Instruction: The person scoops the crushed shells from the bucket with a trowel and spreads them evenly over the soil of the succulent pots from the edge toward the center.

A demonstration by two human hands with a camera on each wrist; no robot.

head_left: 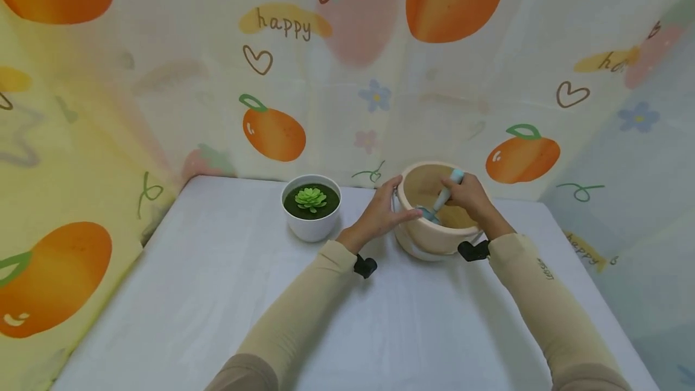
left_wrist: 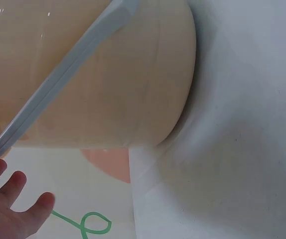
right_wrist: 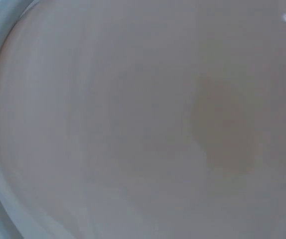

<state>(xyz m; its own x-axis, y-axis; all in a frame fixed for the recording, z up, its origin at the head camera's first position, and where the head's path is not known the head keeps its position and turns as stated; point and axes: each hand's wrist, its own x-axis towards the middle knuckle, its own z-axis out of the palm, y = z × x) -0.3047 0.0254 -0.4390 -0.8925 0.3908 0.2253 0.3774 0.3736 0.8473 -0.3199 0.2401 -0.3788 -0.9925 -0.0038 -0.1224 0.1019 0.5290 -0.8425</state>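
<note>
Bucket (head_left: 434,240) stands upright on the white table (head_left: 217,294), right of the potted plant (head_left: 312,213). Left hand (head_left: 382,211) lies spread at the bucket's left rim; right hand (head_left: 469,195) grips the small shovel (head_left: 442,200) by its handle, blade inside the bucket.

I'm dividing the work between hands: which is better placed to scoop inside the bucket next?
Probably the right hand: it grips the shovel, whose blade is inside the bucket. The left hand is at the rim, likely better for steadying.
</note>
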